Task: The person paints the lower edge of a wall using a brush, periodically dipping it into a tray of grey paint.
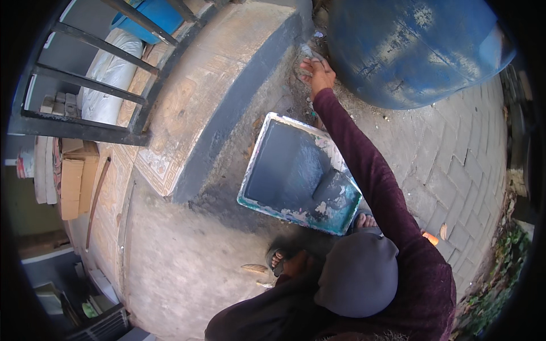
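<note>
My right arm, in a maroon sleeve, stretches far forward to the corner between a step and a drum. There my right hand [319, 73] has its fingers curled in near the foot of the step's dark grey side [227, 108]. A small pale piece [307, 51] shows at the fingertips; its kind is unclear. My left hand [298, 263] is low beside my left foot, in shadow, its fingers hidden. Between my arm and the step lies a rectangular paint tray [273, 213], coated inside in dark grey, its pale and green rim smeared with paint.
A large scuffed blue drum [392, 57] bounds the far right. On the left are a tiled step top [210, 62], a black metal gate [85, 128] and cardboard [73, 184]. My sandalled feet [365, 220] are close to the tray. A rounded grey cloth piece [358, 275] covers part of the view.
</note>
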Available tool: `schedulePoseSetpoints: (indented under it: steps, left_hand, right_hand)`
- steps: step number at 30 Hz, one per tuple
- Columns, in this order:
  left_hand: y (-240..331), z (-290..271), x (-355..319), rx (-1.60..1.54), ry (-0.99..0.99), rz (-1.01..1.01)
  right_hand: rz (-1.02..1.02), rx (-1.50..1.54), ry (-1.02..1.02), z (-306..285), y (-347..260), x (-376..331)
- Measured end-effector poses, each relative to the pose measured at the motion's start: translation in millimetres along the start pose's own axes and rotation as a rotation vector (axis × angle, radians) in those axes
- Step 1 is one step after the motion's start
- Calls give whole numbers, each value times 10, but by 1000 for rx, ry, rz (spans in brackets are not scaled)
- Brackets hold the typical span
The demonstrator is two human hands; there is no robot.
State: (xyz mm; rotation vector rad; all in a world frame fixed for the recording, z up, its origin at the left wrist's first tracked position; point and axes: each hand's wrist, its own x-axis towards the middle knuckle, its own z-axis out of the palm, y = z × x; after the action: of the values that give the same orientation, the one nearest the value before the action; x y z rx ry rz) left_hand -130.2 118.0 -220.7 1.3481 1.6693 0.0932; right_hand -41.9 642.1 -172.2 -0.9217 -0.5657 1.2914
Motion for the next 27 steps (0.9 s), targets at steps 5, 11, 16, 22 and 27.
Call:
schedulePoseSetpoints:
  steps: [5,11,16,22,27]
  left_hand:
    - [105,-76,-33,-68,67,47]
    - [44,-83,-14,-44,6,8]
    - [-73,106,45,-33,58,55]
    - [-98,99,-47,-11,117,67]
    - [67,-29,-9,-19,150,96]
  right_hand:
    - [-60,-331,-331,24,2,-331]
    - [-50,-307,-460,-126,-273,-621]
    - [-66,-127,-208,-9,-228,57]
    - [-208,-209,-122,115,-109,-46]
    - [-326,-546,-387,-71,200,-572]
